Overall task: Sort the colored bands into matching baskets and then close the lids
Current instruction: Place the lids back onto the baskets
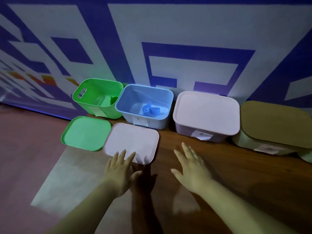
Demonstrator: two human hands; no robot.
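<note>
Four baskets stand in a row against the wall. The green basket [98, 98] is open with a green band [113, 99] inside. The blue basket [145, 105] is open and holds a rolled blue band [149, 110]. The pale pink basket [206, 115] and the tan basket [273, 127] have their lids on. A green lid [85, 133] and a pale lid [131, 142] lie flat in front of the open baskets. My left hand [120, 171] reaches out with straight fingers over the pale lid's near edge. My right hand [190, 166] hovers open to the right of that lid.
The baskets sit on a brown wooden floor [244, 174] against a blue and white patterned wall [168, 39]. A lighter patch of floor lies under my left arm. Paper labels hang on the fronts of the baskets.
</note>
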